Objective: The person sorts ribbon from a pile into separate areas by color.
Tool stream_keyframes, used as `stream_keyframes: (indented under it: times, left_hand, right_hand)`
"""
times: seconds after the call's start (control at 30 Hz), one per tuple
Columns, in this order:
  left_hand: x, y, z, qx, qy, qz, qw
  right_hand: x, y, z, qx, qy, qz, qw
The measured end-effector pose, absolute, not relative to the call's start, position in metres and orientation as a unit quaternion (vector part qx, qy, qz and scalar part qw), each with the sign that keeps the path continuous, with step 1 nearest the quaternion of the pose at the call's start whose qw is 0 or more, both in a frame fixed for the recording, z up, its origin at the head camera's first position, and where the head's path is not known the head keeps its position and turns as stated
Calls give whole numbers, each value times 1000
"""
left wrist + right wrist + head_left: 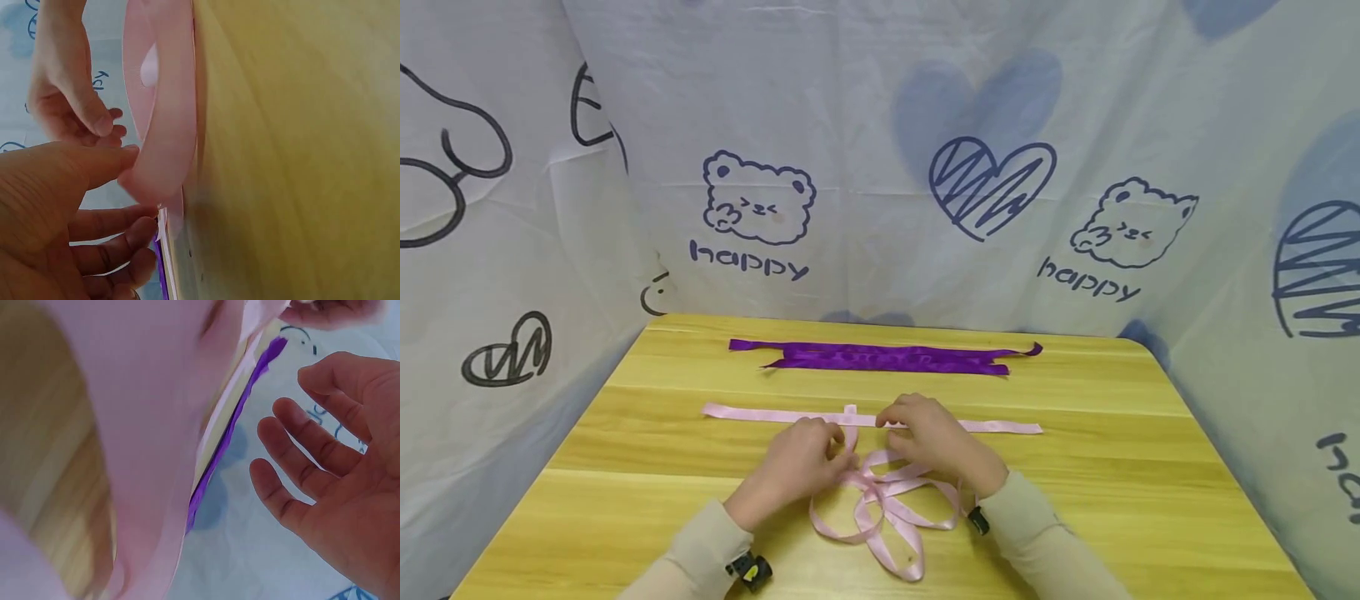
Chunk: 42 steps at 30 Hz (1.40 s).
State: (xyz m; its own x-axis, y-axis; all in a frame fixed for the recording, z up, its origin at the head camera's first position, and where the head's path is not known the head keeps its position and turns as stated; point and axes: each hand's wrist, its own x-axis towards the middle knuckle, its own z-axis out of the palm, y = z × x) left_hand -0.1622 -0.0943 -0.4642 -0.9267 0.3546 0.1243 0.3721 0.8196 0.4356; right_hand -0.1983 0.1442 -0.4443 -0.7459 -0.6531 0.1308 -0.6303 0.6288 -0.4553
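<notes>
A long pink ribbon point(752, 412) lies straight across the table. Over its middle crosses the short end point(850, 410) of another pink ribbon, whose slack is gathered in loose loops point(880, 508) nearer the body. My left hand point(808, 458) is at this crossing strip, its thumb tip right at the ribbon's edge point(172, 125) in the left wrist view, fingers bent loosely with a gap to the thumb. My right hand point(928, 429) hovers by the straight ribbon, right of the crossing. In the right wrist view its fingers point(290, 450) are spread and relaxed, holding nothing.
Purple ribbons point(887, 357) lie side by side near the back of the wooden table point(625, 500). A white printed cloth point(865, 250) hangs behind the table and along both sides. Each wrist carries a small black camera point(752, 572).
</notes>
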Motion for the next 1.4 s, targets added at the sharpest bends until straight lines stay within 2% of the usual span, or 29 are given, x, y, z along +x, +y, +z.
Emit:
stream_keyframes:
  times: [0.17, 0.4, 0.67, 0.93, 1.4]
  left_hand:
    - [-161, -95, -467, -207, -950, -232, 22]
    - [-161, -100, -468, -244, -930, -273, -7]
    - [-165, -103, -460, -255, -904, -341, -39]
    - [-174, -115, -458, -239, -867, -423, -113]
    - [-179, -144, -460, -246, -825, -467, -202]
  right_hand:
    - [-197, 129, -449, -357, 898, -250, 57]
    - [-197, 117, -455, -369, 889, -250, 108]
    - [-197, 117, -456, -397, 872, -256, 124]
    - [-200, 128, -448, -350, 854, -342, 177]
    - [-209, 173, -449, -346, 866, -321, 167]
